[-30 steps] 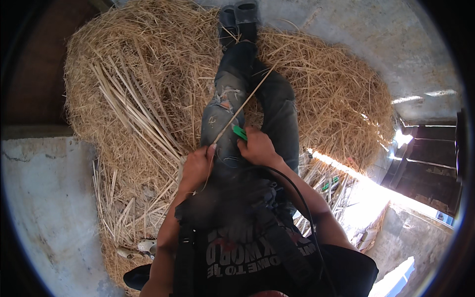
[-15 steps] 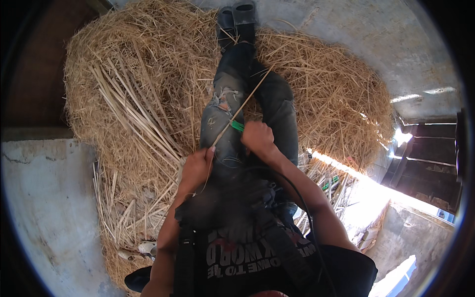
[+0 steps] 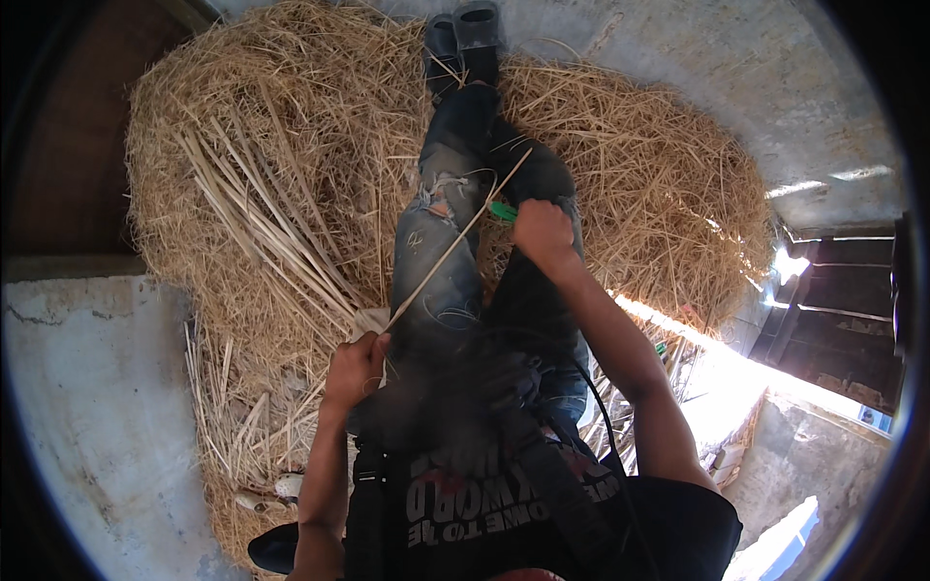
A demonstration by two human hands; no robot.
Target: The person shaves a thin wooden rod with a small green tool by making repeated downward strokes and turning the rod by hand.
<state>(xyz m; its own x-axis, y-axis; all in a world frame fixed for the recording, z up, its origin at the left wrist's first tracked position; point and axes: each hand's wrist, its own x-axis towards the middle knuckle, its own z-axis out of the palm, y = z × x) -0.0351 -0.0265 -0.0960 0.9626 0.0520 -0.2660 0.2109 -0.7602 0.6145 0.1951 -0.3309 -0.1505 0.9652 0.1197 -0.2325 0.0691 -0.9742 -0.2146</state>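
A long thin pale stalk (image 3: 455,242) slants up and to the right over my jeans. Its lower end is pinched in my left hand (image 3: 355,370), which is closed beside my left thigh. My right hand (image 3: 543,230) makes a fist around a small green tool (image 3: 503,210); most of the tool is hidden in the fingers, so its exact kind does not show. The tool's visible end lies just right of the stalk's upper part. A fine curl (image 3: 492,176) loops beside the stalk there. Thin pale shavings rest on the worn knee of my jeans (image 3: 441,208).
My legs stretch out over a big heap of straw (image 3: 639,184), with dark shoes (image 3: 477,27) at the far end. Left of my legs lies a bundle of pale stalks (image 3: 276,232). Concrete walls (image 3: 87,387) close in the sides. Sunlight falls at the right by dark slats (image 3: 833,324).
My right hand has moved up and to the right with the green tool, away from my left hand. My left hand has drawn down and left, pulling the stalk along.
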